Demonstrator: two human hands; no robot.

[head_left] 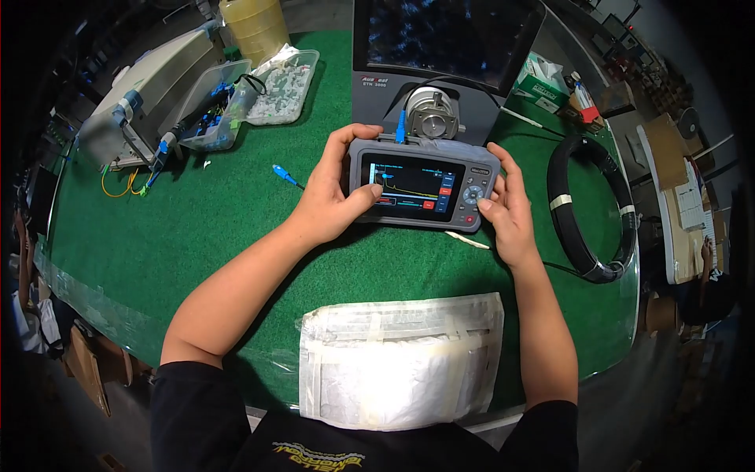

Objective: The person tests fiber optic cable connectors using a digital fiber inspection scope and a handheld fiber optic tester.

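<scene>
The tester [417,189] sits over the middle of the counter [197,228], screen up and lit. The left hand [334,193] clasps its left end, thumb on the screen. The right hand [507,212] grips the right end, thumb by the buttons. It looks rigid, fairly light and rubber-cased, so the ends are the places to hold (the screen and the blue plug [400,126] on its far edge seem delicate). A machine [444,47] stands beyond, a cable coil [590,204] lies right, and a wrapped pad [401,358] lies near.

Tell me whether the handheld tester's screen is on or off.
On. The handheld tester shows a lit screen with a trace line and red buttons.
</scene>
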